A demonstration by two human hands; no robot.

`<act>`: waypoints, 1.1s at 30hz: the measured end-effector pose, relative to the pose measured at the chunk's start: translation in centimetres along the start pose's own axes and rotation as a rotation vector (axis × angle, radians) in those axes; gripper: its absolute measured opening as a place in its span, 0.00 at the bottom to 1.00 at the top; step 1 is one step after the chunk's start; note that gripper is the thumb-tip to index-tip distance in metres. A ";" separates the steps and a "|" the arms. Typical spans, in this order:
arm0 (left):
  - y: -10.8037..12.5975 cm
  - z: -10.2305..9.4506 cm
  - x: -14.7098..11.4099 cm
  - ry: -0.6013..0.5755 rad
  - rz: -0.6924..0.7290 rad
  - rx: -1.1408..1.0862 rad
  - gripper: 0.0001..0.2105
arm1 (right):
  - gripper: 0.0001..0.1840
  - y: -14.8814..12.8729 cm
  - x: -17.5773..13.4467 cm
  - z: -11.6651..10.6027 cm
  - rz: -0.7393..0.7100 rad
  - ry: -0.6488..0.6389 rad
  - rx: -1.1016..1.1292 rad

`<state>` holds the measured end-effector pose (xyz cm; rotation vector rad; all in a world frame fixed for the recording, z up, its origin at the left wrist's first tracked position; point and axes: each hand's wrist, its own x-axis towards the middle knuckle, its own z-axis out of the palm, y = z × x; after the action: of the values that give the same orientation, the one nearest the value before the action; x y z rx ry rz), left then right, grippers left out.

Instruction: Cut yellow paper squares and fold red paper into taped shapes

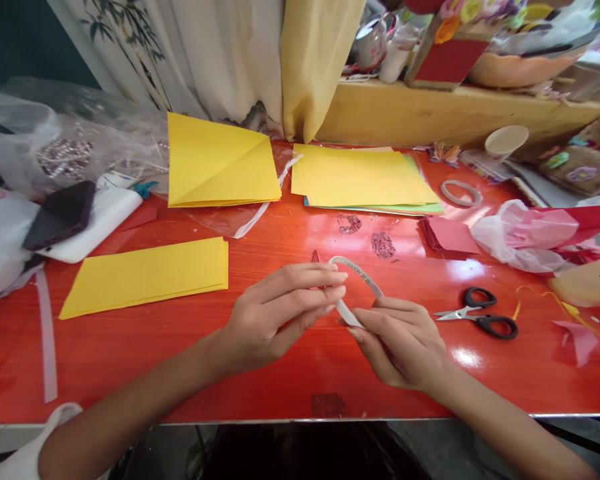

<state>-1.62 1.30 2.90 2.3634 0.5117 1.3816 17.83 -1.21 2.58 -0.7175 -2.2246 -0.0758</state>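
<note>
A thin white roll of tape (361, 275), with dark lettering inside its ring, is held up over the red table in front of me. My right hand (405, 340) pinches the near, right side of the ring between thumb and fingers. At the ring's left side my left hand (285, 307) is closed, fingers together and thumb below, with the fingertips on the tape. Black-handled scissors (480, 313) lie to the right of my right hand. Folded yellow paper (150, 277) rests to the left of my left hand.
Yellow sheets (220, 167) and a paper stack (360, 177) lie at the back. Another tape ring (461, 193), red paper squares (450, 235) and crumpled pink tissue (535, 233) are on the right. A dark phone (63, 213) and plastic bags (80, 143) sit at left.
</note>
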 end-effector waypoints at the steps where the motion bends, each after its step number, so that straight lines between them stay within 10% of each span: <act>1: 0.1 0.0 0.0 -0.006 -0.003 -0.009 0.10 | 0.05 0.0 0.0 0.0 0.002 0.008 0.005; 33: -0.1 -0.8 0.4 0.242 -0.381 0.053 0.14 | 0.07 0.8 1.0 -0.5 0.338 -0.042 -0.019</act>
<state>-2.12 1.63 3.54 2.0058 1.0177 1.4853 18.05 -0.21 3.48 -1.1041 -2.1131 0.0870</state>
